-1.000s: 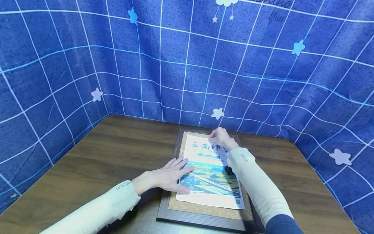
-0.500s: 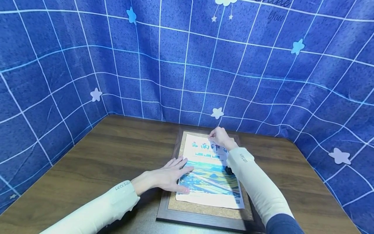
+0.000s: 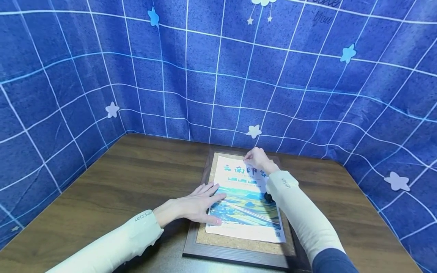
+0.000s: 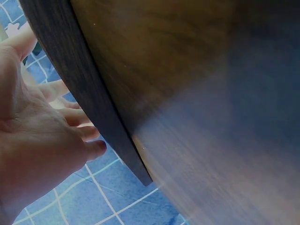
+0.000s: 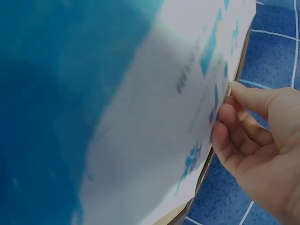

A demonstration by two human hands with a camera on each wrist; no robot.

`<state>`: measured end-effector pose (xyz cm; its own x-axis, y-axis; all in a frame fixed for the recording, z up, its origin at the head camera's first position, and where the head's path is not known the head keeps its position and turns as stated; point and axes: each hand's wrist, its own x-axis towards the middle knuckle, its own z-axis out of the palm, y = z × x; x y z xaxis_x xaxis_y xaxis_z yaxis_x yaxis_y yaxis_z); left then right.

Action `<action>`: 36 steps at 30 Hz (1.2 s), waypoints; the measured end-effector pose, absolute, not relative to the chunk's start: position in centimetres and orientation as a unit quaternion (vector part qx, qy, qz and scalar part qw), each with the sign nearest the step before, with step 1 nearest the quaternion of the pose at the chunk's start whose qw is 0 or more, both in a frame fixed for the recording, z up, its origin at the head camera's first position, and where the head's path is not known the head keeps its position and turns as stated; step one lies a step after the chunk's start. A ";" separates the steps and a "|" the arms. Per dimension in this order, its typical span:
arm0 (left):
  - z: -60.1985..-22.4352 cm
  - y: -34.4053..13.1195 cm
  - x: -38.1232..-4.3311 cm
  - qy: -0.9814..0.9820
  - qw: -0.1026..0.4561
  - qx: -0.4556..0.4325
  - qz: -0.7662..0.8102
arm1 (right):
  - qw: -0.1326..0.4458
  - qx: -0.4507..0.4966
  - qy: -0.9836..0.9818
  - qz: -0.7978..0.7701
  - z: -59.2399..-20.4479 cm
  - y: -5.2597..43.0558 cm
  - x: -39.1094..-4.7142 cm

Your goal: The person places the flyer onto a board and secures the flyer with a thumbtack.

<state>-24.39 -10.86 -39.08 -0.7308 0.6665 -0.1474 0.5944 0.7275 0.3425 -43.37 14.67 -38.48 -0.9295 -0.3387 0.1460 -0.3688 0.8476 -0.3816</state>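
Observation:
A poster (image 3: 242,182) with blue lettering and a painted landscape lies on a dark-framed cork board (image 3: 235,244). My left hand (image 3: 201,204) rests with spread fingers on the poster's left edge. At the poster's top edge, the curled fingers of my right hand (image 3: 258,158) pinch a small pin-like thing (image 5: 229,87), mostly hidden by the thumb tip. Close up in the right wrist view, the other fingertips of the right hand (image 5: 262,136) lie against the printed sheet. The left wrist view shows the left hand (image 4: 42,122) beyond the dark frame (image 4: 89,93).
The board lies on a brown wood-grain table (image 3: 150,163), near its back edge. A blue curtain (image 3: 191,76) with white grid lines and stars hangs behind and at both sides. A small black object (image 3: 268,197) sits under the right sleeve's cuff.
Both hands stay where they were, the left flat on the poster and the right at its top edge. The right hand and forearm shift only very slightly.

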 end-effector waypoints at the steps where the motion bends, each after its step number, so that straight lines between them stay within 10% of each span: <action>1: -39.1 -10.9 -24.4 0.920 0.132 0.343 0.136 | 0.036 0.184 -0.960 0.211 -38.5 14.8 -43.4; 36: -38.9 -10.7 -24.3 0.922 0.137 0.337 0.131 | 0.028 0.176 -0.967 0.181 -38.5 14.2 -43.5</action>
